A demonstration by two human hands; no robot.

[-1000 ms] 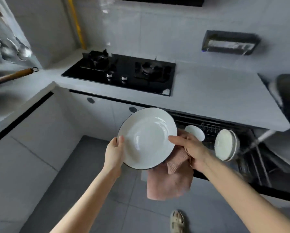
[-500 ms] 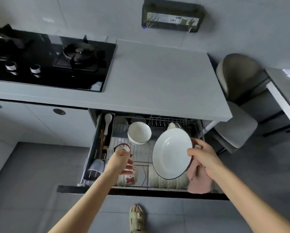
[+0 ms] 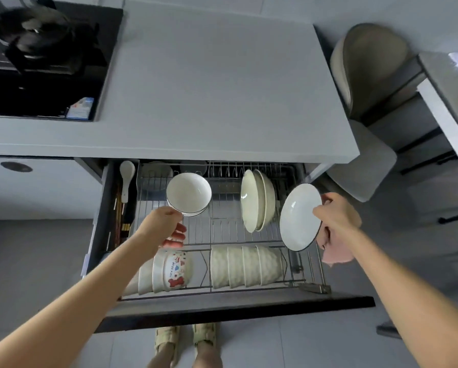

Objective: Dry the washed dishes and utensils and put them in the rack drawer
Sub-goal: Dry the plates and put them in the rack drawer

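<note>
1. Plate stands on edge above the right side of the open rack drawer, just right of the upright plates; we judge it is tilted to match their slots.
2. Our right hand pinches its right rim, with the pink cloth bunched beneath the palm, likely kept for the next dish.
3. Our left hand hovers with curled fingers at the stacked bowls in the rack's far left part; we cannot tell whether it grips one.

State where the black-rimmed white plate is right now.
Head view, right side: the black-rimmed white plate is gripped by the right hand above the wire rack drawer, beside the upright cream plates.
</note>
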